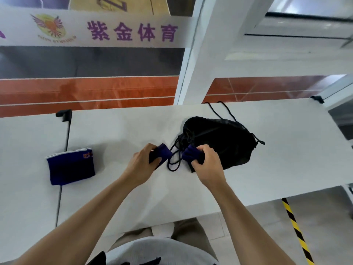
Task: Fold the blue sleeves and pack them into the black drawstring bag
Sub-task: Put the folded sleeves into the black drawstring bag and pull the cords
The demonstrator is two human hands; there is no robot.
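Observation:
My left hand (142, 164) grips one dark blue sleeve piece (163, 153) just above the white table. My right hand (207, 165) is shut on a second bunched blue piece (192, 153) at the near edge of the black drawstring bag (225, 139). Whether the two pieces are ends of one sleeve, I cannot tell. The bag lies flat on the table behind my right hand, its cords (172, 159) looping between my hands. A folded blue sleeve (71, 167) with a white edge and orange lettering lies apart at the left.
The white table (277, 169) ends at the right, above a floor with yellow-black tape (296, 228). A black clamp (65, 113) and thin rod stand at a seam on the table's left. A glass wall with a purple-lettered banner rises behind.

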